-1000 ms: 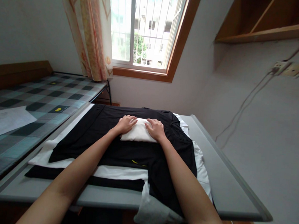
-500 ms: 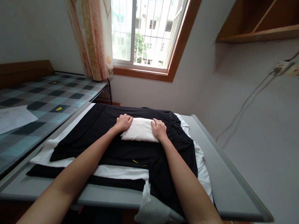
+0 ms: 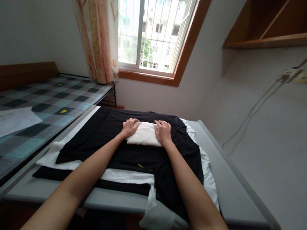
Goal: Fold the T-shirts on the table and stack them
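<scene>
A folded white garment point(image 3: 144, 134) lies as a compact rectangular bundle on a black T-shirt point(image 3: 102, 132) spread flat. My left hand point(image 3: 130, 127) grips the bundle's left end, its fingers curled over the far corner. At the right end, my right hand point(image 3: 163, 132) has hold of it in the same way. Beneath the black T-shirt, a white shirt point(image 3: 128, 176) shows along the near and right edges, and another black garment point(image 3: 127, 186) peeks out below that. A pale sleeve point(image 3: 157, 217) hangs over the near edge.
The garments are layered on a grey table point(image 3: 232, 190). To the left stands a bed with a checked mattress point(image 3: 75, 99), a sheet of paper point(image 3: 11, 122) on it. A curtain point(image 3: 101, 37) hangs by the barred window. On the right are a wall shelf point(image 3: 274, 39) and a socket with cable point(image 3: 290, 73).
My left hand has shifted slightly inward along the bundle, whose top looks a little more rumpled. The whole view has moved slightly; both hands remain on the white garment.
</scene>
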A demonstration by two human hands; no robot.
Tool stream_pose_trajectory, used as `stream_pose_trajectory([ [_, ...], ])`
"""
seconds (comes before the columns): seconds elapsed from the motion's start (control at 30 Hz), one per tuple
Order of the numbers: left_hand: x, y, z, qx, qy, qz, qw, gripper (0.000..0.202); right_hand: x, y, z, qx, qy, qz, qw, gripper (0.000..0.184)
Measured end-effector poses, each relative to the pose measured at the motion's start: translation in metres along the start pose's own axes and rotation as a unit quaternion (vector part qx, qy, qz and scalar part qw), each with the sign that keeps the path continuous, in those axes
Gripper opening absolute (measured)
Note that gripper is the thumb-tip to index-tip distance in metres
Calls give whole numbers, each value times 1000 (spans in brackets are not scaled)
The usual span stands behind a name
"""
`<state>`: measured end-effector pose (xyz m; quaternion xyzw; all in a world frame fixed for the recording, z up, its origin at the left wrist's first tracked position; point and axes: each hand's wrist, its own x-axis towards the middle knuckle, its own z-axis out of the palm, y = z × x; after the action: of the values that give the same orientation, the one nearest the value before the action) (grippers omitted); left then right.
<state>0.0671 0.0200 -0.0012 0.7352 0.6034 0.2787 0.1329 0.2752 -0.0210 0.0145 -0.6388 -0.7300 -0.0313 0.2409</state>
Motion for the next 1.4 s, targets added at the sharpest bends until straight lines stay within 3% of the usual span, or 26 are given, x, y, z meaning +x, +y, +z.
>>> stream_pose_trajectory([
  [0.13, 1, -4, 0, -23, 9, 4, 1000, 27, 17, -12, -1, -4, -31, -49, 998, 41],
  [0.3, 10, -15, -1, -134, 84, 24, 987, 23, 46, -18, -5, 22, -197, -42, 979, 45],
  [0.43, 18, -25, 0, -197, 149, 2, 969, 23, 62, -20, -9, 33, -254, -23, 966, 36],
  [0.67, 19, -28, 2, -207, 156, 3, 966, 21, 74, -25, -22, 77, -322, 11, 943, 30],
  [0.83, 20, -30, 1, -211, 153, -5, 965, 22, 78, -24, -47, 110, -360, -34, 926, 29],
  [1.0, 19, -28, -1, -214, 132, -4, 968, 24, 86, 4, -100, 54, -282, -51, 956, 27],
  [1.1, 18, -25, -1, -215, 108, -1, 971, 24, 95, 39, -142, -20, -205, -3, 979, 37],
  [1.2, 17, -22, 0, -213, 86, -2, 973, 24, 96, 77, -175, -161, -63, 82, 982, 47],
  [1.27, 16, -21, 1, -207, 73, -4, 976, 26, 87, 99, -183, -225, 19, 119, 967, 45],
  [1.33, 16, -21, 2, -198, 62, -7, 978, 26, 71, 117, -177, -275, 68, 126, 951, 41],
  [1.4, 16, -21, 3, -185, 50, -9, 981, 26, 50, 132, -159, -307, 48, 129, 942, 39],
])
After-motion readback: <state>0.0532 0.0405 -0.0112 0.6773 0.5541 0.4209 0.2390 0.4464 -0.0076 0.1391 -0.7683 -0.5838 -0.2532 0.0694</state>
